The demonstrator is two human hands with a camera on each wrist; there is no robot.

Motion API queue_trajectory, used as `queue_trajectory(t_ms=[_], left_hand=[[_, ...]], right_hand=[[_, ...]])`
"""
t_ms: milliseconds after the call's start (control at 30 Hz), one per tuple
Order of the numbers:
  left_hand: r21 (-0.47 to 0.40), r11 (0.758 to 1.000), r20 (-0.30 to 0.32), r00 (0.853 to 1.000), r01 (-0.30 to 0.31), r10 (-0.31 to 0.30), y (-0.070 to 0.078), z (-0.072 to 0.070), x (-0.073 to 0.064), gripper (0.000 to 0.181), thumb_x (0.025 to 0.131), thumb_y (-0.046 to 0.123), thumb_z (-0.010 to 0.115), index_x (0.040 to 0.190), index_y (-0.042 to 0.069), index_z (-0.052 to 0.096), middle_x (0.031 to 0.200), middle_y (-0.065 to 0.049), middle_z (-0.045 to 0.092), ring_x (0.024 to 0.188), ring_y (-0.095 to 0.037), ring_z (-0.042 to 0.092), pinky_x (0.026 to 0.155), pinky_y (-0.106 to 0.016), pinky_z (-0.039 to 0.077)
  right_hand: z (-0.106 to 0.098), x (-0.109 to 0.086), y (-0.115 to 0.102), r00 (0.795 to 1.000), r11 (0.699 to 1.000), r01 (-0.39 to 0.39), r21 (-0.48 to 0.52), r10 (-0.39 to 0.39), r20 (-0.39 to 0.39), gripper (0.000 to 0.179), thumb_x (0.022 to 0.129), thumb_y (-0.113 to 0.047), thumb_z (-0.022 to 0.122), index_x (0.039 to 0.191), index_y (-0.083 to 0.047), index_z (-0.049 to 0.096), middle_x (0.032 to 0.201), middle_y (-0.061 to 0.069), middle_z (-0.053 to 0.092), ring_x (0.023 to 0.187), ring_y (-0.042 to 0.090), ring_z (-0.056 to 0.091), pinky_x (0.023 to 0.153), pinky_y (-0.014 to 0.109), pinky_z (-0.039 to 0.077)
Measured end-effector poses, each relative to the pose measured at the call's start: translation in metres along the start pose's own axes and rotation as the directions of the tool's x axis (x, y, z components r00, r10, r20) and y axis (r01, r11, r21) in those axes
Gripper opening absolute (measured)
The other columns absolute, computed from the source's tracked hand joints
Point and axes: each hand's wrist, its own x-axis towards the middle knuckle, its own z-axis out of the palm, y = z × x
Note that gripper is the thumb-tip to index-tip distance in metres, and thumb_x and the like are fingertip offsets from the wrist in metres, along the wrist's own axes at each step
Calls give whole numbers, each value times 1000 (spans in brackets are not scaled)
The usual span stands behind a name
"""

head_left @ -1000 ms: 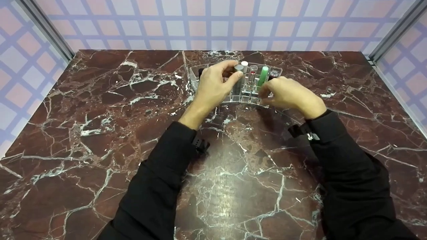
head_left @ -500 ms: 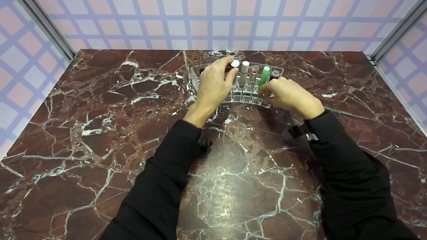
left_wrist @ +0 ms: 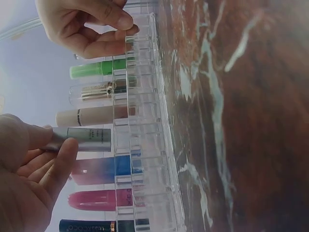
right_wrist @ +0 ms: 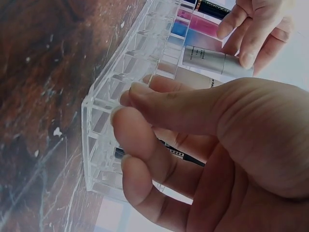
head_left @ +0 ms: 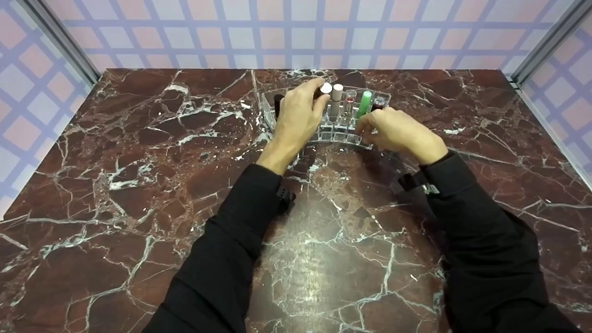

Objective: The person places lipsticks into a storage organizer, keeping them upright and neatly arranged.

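My left hand [head_left: 296, 111] pinches a silver lipstick tube [left_wrist: 89, 139] between thumb and fingers. The tube stands over a clear stepped lipstick organizer [left_wrist: 166, 145], its lower end close to the slots between a beige tube [left_wrist: 91, 116] and a blue-and-pink tube [left_wrist: 99, 170]. At the organizer's right part, my right hand [head_left: 400, 132] grips the clear wall with thumb and fingertips, as the left wrist view shows. In the right wrist view its curled fingers [right_wrist: 135, 133] cover part of the slots.
Also in the organizer are a green tube [left_wrist: 94, 69], a clear-capped gold lipstick [left_wrist: 99, 91], a pink tube [left_wrist: 94, 199] and a black tube [left_wrist: 87, 225]. The dark red marble table [head_left: 185, 185] meets a checkered wall [head_left: 249, 37] behind the organizer.
The left hand has shifted the silver tube slightly left and back, and its top now shows bright. The right hand has stayed at the organizer's right side.
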Motion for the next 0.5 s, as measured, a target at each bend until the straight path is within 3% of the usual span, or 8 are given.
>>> queue_trajectory(t_ms=[300,500], left_hand=[[102,994,12,999,45,-47,2,3,2,35,103,13,62,136,2,61,133,-14,66,114,-22,68,101,-26,50],[181,979,28,995,92,-98,0,2,1,37,105,18,60,139,2,59,139,-12,60,98,-20,69,84,-22,55]], right_hand=[[0,0,0,1000,1000,-1,-3,1,0,22,93,0,69,114,-4,73,107,16,74,88,34,71,83,51,57],[-1,-2,-1,1000,1000,-3,12,3,7,23,94,1,67,116,-4,73,106,15,74,85,32,71,81,50,57]])
